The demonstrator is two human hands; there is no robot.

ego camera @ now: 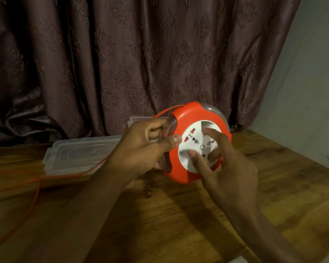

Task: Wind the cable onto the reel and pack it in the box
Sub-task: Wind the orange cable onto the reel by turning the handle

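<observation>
An orange cable reel (186, 118) with a white socket face (198, 147) is held upright just above the wooden table. My left hand (146, 147) grips the reel's left rim, thumb on the front. My right hand (222, 160) has its fingertips and thumb pressed on the white centre disc. A thin orange cable (34, 196) leaves the reel's top left, loops behind my left hand and trails across the table to the left edge. A clear plastic box (78, 154) lies on the table to the left, behind my left forearm.
A dark patterned curtain (141, 54) hangs right behind the table. A pale wall (315, 92) closes the right side. The wooden table (179, 215) stretches toward me below both arms.
</observation>
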